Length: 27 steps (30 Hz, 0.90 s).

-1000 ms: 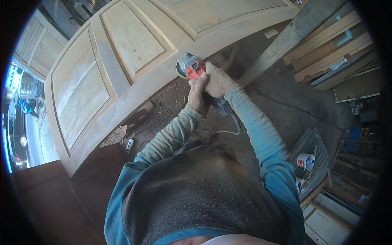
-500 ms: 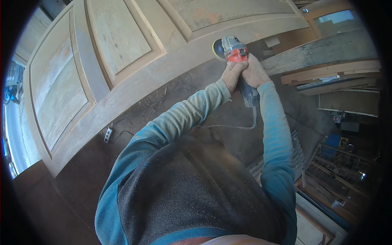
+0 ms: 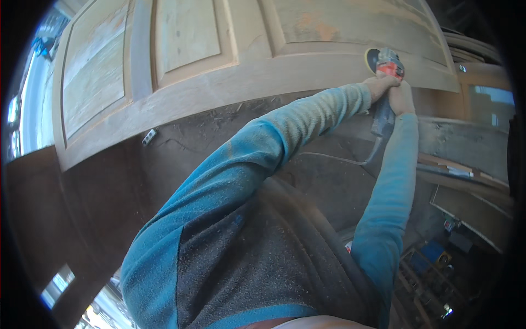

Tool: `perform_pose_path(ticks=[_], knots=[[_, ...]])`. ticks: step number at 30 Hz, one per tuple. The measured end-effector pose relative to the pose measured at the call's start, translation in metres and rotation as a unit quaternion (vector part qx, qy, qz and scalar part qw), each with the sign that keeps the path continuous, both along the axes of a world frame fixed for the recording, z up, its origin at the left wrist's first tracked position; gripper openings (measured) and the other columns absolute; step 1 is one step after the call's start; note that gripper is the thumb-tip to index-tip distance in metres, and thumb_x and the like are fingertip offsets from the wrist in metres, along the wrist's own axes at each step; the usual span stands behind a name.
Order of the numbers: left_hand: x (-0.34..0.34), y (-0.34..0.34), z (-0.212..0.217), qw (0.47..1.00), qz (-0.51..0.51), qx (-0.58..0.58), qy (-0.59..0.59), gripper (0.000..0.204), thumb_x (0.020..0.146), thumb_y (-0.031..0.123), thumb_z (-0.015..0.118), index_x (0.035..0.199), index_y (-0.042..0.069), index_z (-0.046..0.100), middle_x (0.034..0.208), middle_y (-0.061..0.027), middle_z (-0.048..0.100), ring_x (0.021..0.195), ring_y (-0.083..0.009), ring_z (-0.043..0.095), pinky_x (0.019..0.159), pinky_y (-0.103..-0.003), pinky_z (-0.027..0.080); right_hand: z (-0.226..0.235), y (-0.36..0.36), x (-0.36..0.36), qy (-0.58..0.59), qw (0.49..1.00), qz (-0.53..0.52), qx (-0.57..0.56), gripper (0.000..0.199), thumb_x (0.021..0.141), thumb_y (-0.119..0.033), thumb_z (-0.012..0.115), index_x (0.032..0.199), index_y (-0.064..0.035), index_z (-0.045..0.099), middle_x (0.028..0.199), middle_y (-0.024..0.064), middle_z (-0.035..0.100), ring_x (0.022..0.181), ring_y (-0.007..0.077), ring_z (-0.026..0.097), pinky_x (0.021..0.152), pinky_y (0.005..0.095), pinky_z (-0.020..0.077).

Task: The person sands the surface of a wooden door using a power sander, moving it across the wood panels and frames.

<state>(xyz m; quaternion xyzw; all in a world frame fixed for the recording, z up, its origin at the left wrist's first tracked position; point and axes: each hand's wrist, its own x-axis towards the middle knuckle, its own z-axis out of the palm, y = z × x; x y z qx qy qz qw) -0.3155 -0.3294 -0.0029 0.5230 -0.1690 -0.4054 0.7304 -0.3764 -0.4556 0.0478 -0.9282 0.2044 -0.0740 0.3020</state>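
Both my hands grip an angle grinder (image 3: 383, 119) with a grey and red head and a round sanding disc (image 3: 372, 60). My left hand (image 3: 378, 88) is closed around the grinder near its red part. Behind it, my right hand (image 3: 402, 100) wraps the dark body from the right side. The disc is at the near rail of a large panelled wooden door (image 3: 219, 78), toward its right end; I cannot tell if it touches. Pale dust coats the door, my hands and my blue sleeves. A cord (image 3: 334, 158) trails from the grinder's rear end.
A white power strip (image 3: 149, 137) lies on the dusty floor (image 3: 192, 159) below the door's left part. To the right are a long weathered board (image 3: 466, 143) and other timber. Farther down on the right stands a cluttered rack (image 3: 422, 279).
My hands and the grinder have moved right along the door's near rail, both still gripping it. The whole view has also shifted, and my left arm reaches farther across.
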Motion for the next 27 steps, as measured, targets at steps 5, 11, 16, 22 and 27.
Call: perform_pose_path(ticks=[5,11,16,22,27], knots=[[-0.012,0.033,0.007,0.997,-0.012,-0.053,0.05,0.077,0.088,0.055,0.064,0.143,0.001,0.057,0.137,-0.0226,0.061,0.129,-0.031,0.056,0.111,-0.038,0.041,0.012,0.036,-0.002,0.037,0.996,0.01,0.081,0.045,0.096,-0.04,0.071,0.109,0.0027,0.074,0.088,0.0135,0.074,0.087,0.0148,0.065,0.077,0.0376,0.051],[-0.021,0.155,0.033,0.987,0.037,-0.113,0.104,0.073,0.094,0.05,0.064,0.146,0.002,0.05,0.138,-0.015,0.059,0.129,-0.0252,0.054,0.111,-0.04,0.04,0.044,0.158,0.008,0.037,0.99,0.111,0.083,0.04,0.097,-0.033,0.07,0.112,0.0039,0.07,0.095,0.0162,0.074,0.09,0.0207,0.068,0.081,0.038,0.0522],[-0.026,0.251,0.018,0.983,0.069,-0.142,0.096,0.068,0.096,0.047,0.064,0.146,0.003,0.049,0.133,-0.0136,0.06,0.124,-0.0245,0.059,0.106,-0.04,0.046,0.043,0.259,0.015,0.003,0.979,0.164,0.117,0.04,0.094,-0.032,0.073,0.111,0.0044,0.07,0.096,0.0176,0.073,0.087,0.0248,0.069,0.082,0.0392,0.0534],[-0.042,0.366,0.018,0.961,0.111,-0.162,0.197,0.061,0.099,0.044,0.063,0.143,0.004,0.051,0.13,-0.0123,0.062,0.12,-0.0247,0.062,0.103,-0.039,0.05,0.024,0.355,0.019,0.043,0.975,0.193,0.103,0.055,0.088,-0.037,0.081,0.111,0.0099,0.064,0.101,0.0256,0.072,0.098,0.0356,0.073,0.086,0.0419,0.0555],[-0.033,0.379,0.018,0.963,0.127,-0.137,0.195,0.059,0.1,0.042,0.062,0.142,0.002,0.051,0.129,-0.013,0.062,0.12,-0.026,0.062,0.104,-0.041,0.05,0.031,0.383,0.029,0.093,0.972,0.153,0.153,0.071,0.084,-0.047,0.083,0.113,0.0137,0.059,0.105,0.0304,0.071,0.104,0.0421,0.071,0.089,0.0444,0.0557]])
